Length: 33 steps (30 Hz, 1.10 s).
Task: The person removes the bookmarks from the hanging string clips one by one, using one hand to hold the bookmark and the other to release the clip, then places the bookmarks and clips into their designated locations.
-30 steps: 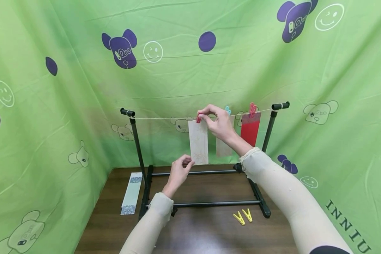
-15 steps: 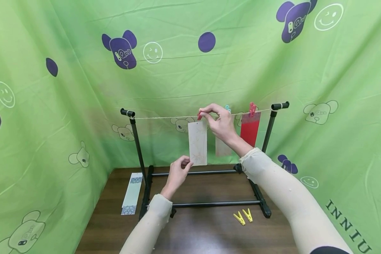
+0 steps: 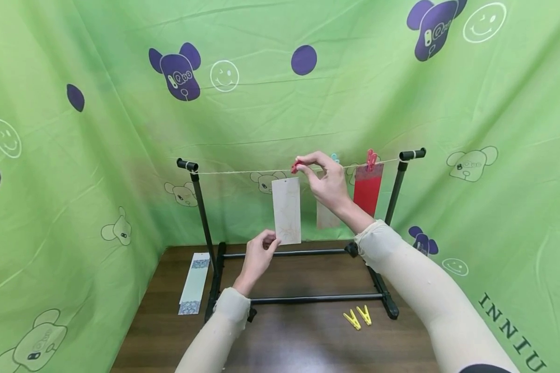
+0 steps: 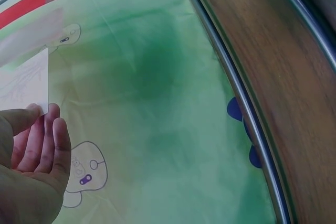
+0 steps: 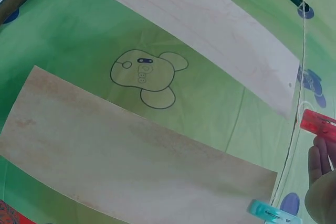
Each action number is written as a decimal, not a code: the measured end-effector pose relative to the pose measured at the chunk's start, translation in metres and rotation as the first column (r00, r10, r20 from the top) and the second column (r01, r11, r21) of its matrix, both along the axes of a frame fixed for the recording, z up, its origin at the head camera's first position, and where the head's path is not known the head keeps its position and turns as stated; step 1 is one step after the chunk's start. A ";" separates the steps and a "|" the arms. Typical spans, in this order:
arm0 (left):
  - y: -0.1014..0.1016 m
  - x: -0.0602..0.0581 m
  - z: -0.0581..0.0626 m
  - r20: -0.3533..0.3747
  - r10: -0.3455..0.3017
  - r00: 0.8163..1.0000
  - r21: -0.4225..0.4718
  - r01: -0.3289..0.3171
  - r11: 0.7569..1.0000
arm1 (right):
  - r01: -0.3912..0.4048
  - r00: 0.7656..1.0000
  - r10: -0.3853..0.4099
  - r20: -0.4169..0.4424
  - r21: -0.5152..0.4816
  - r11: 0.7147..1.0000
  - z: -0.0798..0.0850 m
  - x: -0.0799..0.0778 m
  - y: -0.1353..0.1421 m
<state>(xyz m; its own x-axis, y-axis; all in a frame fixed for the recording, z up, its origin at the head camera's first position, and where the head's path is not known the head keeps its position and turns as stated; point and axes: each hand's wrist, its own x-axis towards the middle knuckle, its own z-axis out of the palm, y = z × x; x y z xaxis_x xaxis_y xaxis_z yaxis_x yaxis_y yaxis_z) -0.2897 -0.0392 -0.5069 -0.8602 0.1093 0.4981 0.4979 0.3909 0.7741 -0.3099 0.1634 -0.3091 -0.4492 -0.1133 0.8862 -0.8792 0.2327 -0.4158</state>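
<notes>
While the pale card point(image 3: 287, 211) is pinched at its lower left corner by the left hand point(image 3: 257, 255), long axis nearly upright, its top edge is set just below and left of the red clothespin point(image 5: 318, 123), which is pinched by the right hand point(image 3: 329, 182), apart from the card.

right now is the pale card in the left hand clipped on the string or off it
Off: the pale card has nothing gripping its top edge, which shows below the string.
</notes>
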 end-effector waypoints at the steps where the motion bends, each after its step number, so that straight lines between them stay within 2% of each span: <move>1: -0.001 0.001 0.000 0.004 0.003 1.000 -0.001 -0.003 1.000 | 0.005 1.000 -0.005 -0.003 -0.004 1.000 0.002 0.004 -0.001; 6: -0.006 0.003 0.001 0.013 0.015 1.000 0.002 -0.015 1.000 | 0.018 1.000 -0.018 0.011 -0.001 1.000 0.010 0.026 -0.004; 13: -0.014 0.006 -0.003 0.011 0.033 0.999 0.015 -0.033 0.999 | 0.034 0.999 -0.034 0.018 0.007 0.999 0.000 0.035 0.001; 19: -0.022 0.011 -0.009 0.017 0.054 0.998 0.011 -0.054 0.998 | 0.046 0.999 -0.047 0.017 0.015 0.999 -0.014 0.042 0.005; 26: -0.031 0.018 -0.013 0.019 0.074 0.997 -0.004 -0.074 0.997 | 0.048 0.994 -0.050 0.096 0.027 0.998 -0.052 0.024 0.024; 33: -0.038 0.025 -0.021 0.027 0.092 0.995 0.014 -0.093 0.996 | 0.036 0.988 -0.041 0.149 0.036 0.999 -0.076 0.032 0.036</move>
